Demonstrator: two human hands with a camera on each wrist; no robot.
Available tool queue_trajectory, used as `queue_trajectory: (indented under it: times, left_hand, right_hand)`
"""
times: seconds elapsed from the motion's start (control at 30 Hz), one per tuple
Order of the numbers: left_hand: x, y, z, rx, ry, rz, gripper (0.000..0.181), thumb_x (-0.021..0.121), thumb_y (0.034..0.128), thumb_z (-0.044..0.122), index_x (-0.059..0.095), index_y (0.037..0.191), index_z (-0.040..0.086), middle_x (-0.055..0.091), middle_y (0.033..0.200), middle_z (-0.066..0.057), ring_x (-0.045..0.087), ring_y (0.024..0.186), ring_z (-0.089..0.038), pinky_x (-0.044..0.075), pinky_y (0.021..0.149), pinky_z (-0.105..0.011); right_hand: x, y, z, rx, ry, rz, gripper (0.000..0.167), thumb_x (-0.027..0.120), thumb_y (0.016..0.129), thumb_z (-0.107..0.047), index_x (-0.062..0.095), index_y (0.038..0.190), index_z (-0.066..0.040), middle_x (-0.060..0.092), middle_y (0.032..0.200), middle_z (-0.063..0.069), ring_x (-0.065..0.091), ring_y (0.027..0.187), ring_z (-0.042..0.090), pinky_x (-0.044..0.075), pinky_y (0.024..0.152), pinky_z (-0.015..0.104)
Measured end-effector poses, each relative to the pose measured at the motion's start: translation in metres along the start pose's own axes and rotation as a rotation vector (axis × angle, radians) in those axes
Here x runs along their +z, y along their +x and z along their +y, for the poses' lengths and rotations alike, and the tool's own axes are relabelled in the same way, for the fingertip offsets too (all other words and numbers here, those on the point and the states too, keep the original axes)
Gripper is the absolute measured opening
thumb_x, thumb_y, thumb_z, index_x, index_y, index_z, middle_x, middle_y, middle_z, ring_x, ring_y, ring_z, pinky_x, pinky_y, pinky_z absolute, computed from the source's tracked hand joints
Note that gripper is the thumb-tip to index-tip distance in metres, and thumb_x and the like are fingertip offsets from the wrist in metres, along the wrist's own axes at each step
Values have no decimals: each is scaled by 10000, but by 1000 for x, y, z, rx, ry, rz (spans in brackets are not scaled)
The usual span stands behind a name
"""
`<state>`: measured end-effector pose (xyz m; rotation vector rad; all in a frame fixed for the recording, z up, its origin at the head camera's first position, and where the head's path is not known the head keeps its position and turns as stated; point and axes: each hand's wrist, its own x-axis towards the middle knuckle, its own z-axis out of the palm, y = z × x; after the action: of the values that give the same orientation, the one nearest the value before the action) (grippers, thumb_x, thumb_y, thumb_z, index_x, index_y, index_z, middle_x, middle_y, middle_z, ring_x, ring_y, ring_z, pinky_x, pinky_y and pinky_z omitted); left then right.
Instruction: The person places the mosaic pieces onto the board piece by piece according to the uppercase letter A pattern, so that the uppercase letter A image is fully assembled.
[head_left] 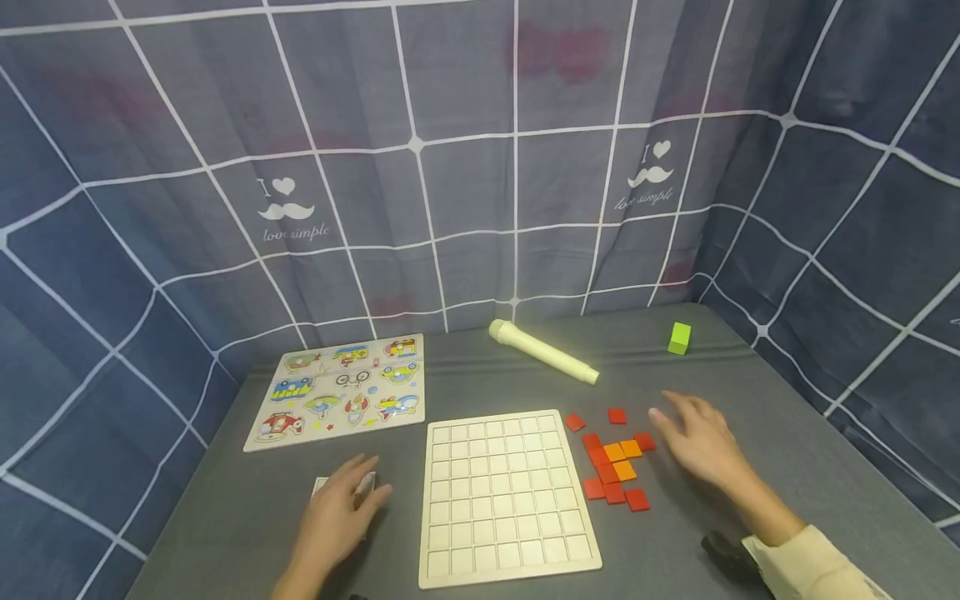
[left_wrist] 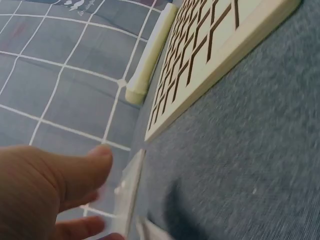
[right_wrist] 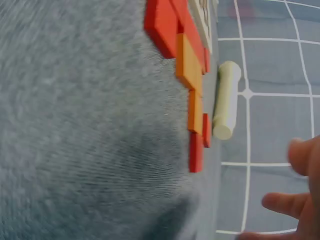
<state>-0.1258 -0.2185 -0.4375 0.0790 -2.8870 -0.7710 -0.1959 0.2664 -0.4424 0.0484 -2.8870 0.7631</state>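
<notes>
My left hand [head_left: 335, 512] is held with loosely bent fingers above a small pale flat thing [head_left: 321, 482], mostly hidden beneath it. In the left wrist view the thumb [left_wrist: 85, 170] and fingertips stand apart with nothing between them. Right of that hand lies a square wooden grid board [head_left: 506, 500]. Beside the board are several red tiles [head_left: 637, 500] and a few orange tiles [head_left: 624, 471], lying flat in a loose cluster. My right hand [head_left: 701, 446] hovers just right of these tiles, fingers spread and holding nothing.
A wooden picture puzzle [head_left: 337, 392] with vehicle pieces lies at the back left. Behind the grid board is a cream microphone-shaped stick [head_left: 547, 354]. A green block [head_left: 679, 338] stands at the back right. Dark checked curtains [head_left: 465, 192] enclose the grey table [head_left: 247, 517].
</notes>
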Motion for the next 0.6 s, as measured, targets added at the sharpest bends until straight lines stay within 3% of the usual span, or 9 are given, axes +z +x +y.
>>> queue_trajectory:
  times: [0.1,0.27,0.47,0.53,0.6]
  left_hand:
    - [7,1,3,8,-17,10,419,780,838,288,701,1192,78,667,1187,-157,636,854,-181,533,721,-335]
    - [16,4,8,-3,-78,-72,415,809,796,320,721,1154,129,633,939,-22,502,758,-103,394,617,-224]
    - [25,6,13,17,-152,-155,467,833,754,341,716,1157,135,607,900,5,484,744,-102,407,617,-216]
    - [28,7,14,41,-138,-160,496,842,731,374,716,1160,157,641,992,-11,552,838,-135,486,701,-276]
    - [29,8,15,86,-111,-157,544,850,701,420,712,1170,181,662,1118,-44,600,996,-212,530,835,-406]
  right_hand:
    - [6,2,2,-35,-9,30,561,554,987,-395,531,1349,32,532,1325,359,453,1200,607,379,954,713]
    - [14,4,7,-69,27,49,468,623,955,-288,600,1251,74,622,1217,337,552,1133,550,441,941,652]
    - [17,9,8,-46,87,5,469,639,949,-275,607,1232,97,665,1148,313,666,982,437,540,821,556]
    - [17,12,9,-27,94,-15,488,638,950,-296,604,1240,94,667,1148,308,679,961,417,555,788,533]
    - [16,16,10,-17,102,-33,489,632,954,-298,601,1247,92,671,1142,301,682,957,406,561,771,513]
